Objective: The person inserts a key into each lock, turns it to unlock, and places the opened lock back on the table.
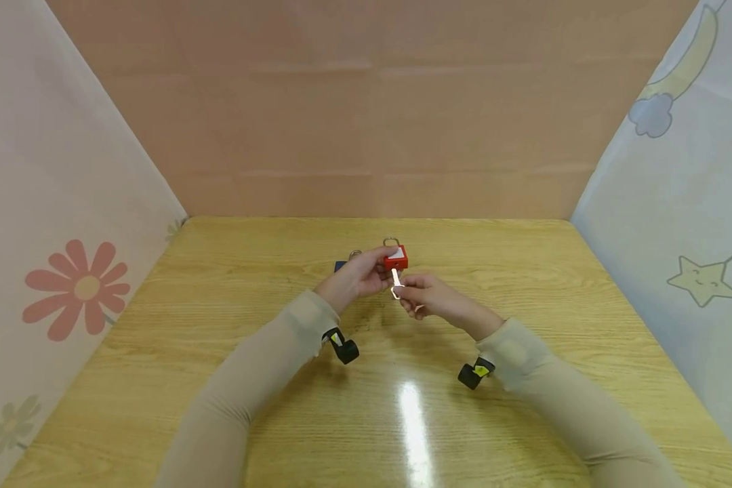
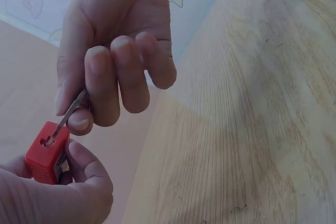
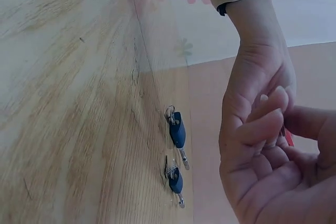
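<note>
My left hand (image 1: 363,273) grips a red padlock (image 1: 396,258) by its body, the thumb lying over its white label. The metal shackle points away from me, and the keyhole side faces my right hand (image 1: 432,297). Between thumb and index finger the right hand pinches a silver key (image 1: 395,279). In the left wrist view the key (image 2: 72,108) slants down to the keyhole of the padlock (image 2: 44,153), its tip at the opening; how deep it sits I cannot tell. The right wrist view shows only a red sliver of the padlock behind the fingers.
Behind my left hand lies a blue padlock (image 1: 339,265), partly covered. In the right wrist view two dark blue objects with metal rings, one (image 3: 177,129) beyond the other (image 3: 176,181), lie on the wooden table (image 1: 268,420). Patterned side walls and a brown back wall surround it.
</note>
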`<state>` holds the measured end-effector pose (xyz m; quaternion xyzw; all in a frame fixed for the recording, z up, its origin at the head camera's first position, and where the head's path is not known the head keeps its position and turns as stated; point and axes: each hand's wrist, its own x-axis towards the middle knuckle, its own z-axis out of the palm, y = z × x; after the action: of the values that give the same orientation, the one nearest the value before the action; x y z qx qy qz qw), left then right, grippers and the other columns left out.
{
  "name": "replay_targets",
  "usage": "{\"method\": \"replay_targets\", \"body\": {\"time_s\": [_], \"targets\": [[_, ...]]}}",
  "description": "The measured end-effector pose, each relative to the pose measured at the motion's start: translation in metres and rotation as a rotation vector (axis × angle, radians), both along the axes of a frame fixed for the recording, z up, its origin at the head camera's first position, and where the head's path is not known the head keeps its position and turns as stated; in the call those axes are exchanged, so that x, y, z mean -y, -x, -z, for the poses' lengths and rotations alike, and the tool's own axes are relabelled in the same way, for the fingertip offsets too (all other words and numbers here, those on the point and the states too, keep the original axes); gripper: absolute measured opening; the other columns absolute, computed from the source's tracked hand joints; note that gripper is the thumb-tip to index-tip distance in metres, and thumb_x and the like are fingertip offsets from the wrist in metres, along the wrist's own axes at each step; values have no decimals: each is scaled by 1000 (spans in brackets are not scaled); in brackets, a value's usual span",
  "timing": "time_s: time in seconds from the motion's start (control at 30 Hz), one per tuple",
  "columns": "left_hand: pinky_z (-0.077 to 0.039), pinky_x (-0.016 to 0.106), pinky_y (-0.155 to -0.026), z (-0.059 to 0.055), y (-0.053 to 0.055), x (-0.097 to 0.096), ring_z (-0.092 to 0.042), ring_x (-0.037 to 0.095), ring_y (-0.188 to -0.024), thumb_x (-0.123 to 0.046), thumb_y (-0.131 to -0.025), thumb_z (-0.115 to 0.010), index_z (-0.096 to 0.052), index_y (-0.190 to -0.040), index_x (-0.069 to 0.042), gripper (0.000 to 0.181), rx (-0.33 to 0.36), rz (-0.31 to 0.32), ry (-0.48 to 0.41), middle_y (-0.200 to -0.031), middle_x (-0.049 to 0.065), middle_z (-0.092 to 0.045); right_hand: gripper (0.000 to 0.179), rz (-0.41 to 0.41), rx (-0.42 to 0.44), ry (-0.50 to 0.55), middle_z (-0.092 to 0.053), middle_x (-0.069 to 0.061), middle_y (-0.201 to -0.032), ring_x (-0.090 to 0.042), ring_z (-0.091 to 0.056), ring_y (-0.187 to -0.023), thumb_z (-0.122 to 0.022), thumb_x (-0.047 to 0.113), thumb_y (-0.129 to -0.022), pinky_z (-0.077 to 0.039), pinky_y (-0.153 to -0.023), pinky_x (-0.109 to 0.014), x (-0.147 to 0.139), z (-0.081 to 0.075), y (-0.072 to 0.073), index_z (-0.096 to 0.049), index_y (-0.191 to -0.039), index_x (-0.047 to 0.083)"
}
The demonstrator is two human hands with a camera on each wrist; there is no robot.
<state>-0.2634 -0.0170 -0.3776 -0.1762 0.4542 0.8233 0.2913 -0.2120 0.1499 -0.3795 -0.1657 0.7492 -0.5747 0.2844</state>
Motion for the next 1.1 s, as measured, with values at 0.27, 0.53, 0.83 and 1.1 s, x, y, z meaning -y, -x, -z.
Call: {"method": "replay_targets", "body": {"time_s": [0.27, 0.53, 0.83, 1.1], "targets": [[-44, 28, -91, -1, 0, 1, -54, 17, -91, -19, -97, -60, -47, -133, 2, 43, -5, -17, -21, -102, 9, -58, 23, 73, 41, 43, -50, 1, -73, -10, -49, -62, -46, 23, -103, -43, -58, -25, 1, -1, 1, -50, -88, 8], [-48, 23, -78, -2, 0, 3, -54, 15, -89, -21, -96, -61, -49, -128, 0, 40, 5, -12, -19, -102, 8, -58, 22, 98, 41, 46, -50, 2, -72, -10, -48, -61, -45, 23, -104, -43, -58, -25, 2, -2, 3, -49, -87, 10], [-50, 22, -71, -4, -1, 3, -54, 14, -88, -20, -97, -60, -47, -134, 0, 44, -2, -6, -20, -102, 8, -58, 23, 93, 41, 60, -52, 3, -70, -8, -50, -58, -46, 23, -104, -43, -58, -25, 3, -1, 5, -50, -88, 7], [-47, 26, -84, -3, -1, 1, -57, 18, -94, -18, -97, -60, -48, -135, 0, 44, -4, -9, -15, -104, 10, -59, 22, 88, 50, 78, -55, 3, -67, -5, -49, -52, -46, 20, -103, -43, -53, -22, 3, 1, 5, -51, -92, 2]]}}
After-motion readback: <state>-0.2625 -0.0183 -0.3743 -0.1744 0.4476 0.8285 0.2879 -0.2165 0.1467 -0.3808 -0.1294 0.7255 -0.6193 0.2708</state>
